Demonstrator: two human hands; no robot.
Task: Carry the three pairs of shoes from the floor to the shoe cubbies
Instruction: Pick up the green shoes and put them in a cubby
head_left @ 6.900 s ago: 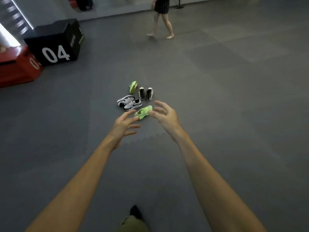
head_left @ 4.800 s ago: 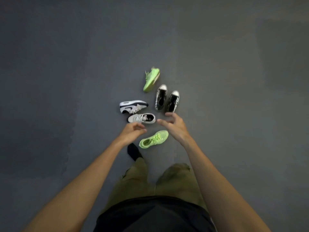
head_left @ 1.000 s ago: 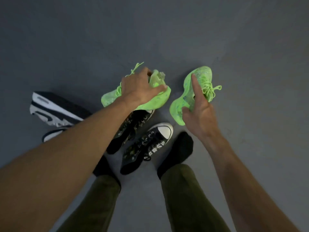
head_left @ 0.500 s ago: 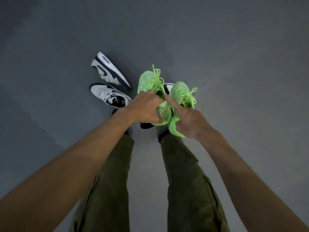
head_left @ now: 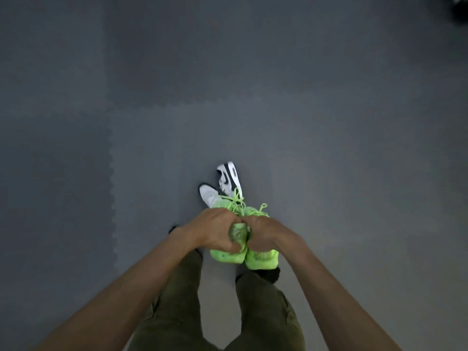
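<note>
I hold the pair of neon green shoes side by side in front of my waist, heels toward me. My left hand [head_left: 215,231] grips the left green shoe [head_left: 226,257]. My right hand [head_left: 266,234] grips the right green shoe [head_left: 262,260]. Their laces [head_left: 239,202] stick up beyond my knuckles. On the floor just past the hands lie the two white and black sneakers [head_left: 228,179], partly hidden by the green shoes. The black canvas pair is hidden from view. No shoe cubbies show.
Grey foam mat floor [head_left: 228,97] with interlocking seams stretches all around. My legs in olive trousers [head_left: 177,312] and black socks [head_left: 271,273] stand below the hands. A dark object [head_left: 459,8] sits at the top right corner.
I have straightened up, and the hands have drawn the two green shoes tightly together, heels toward me. The white sneakers now appear farther away, just beyond the hands, and the black pair is covered.
</note>
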